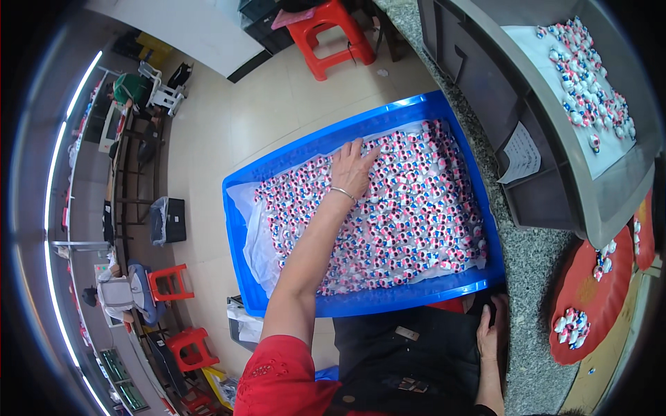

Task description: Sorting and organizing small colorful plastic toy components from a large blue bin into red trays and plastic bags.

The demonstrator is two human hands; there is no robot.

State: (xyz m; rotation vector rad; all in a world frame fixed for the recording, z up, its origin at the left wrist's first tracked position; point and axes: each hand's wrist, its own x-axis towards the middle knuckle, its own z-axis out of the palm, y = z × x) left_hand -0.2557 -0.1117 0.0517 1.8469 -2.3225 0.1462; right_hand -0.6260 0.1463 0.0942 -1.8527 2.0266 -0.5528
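Observation:
Small white, pink and blue figurines [395, 222] lie packed in rows over white sheeting in a large blue plastic crate [239, 267]. My left hand [352, 170], with a bracelet at the wrist, rests on the figurines toward the crate's far side. Its fingers are spread, and I see nothing gripped in them. Below the crate's near right corner is my right hand [490, 333], beside the stone counter. Its thumb stands apart from the fingers, which are partly hidden; I make out no held thing.
A grey bin [527, 90] with more figurines stands on the speckled stone counter [531, 277]. Nearby, a red scalloped tray [600, 305] carries small figurine clusters. A red stool [333, 38] stands beyond the crate. At left, people sit at long benches near red stools [170, 283].

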